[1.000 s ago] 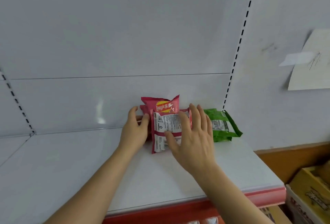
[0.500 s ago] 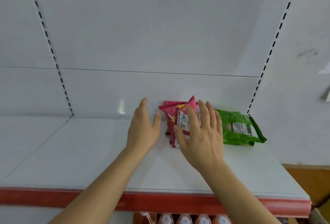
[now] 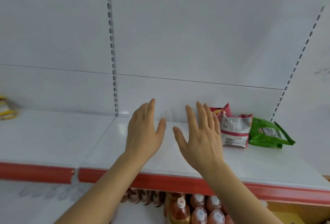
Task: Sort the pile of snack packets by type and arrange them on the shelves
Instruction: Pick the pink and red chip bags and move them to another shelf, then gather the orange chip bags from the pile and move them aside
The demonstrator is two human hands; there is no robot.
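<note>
Red snack packets stand together on the white shelf near its back wall, the front one showing its printed back. A green packet lies just right of them. My left hand hovers over the shelf with straight fingers, holding nothing. My right hand is spread beside it, left of the red packets and apart from them, also holding nothing.
A yellow packet sits at the far left of the neighbouring shelf section. The shelf has a red front edge. Below it stand several bottles with white caps. Slotted uprights run up the back wall.
Both hands have left the red packets and drawn back to the left; the packets stay standing on the shelf. My view has swung left and down, showing the lower shelf.
</note>
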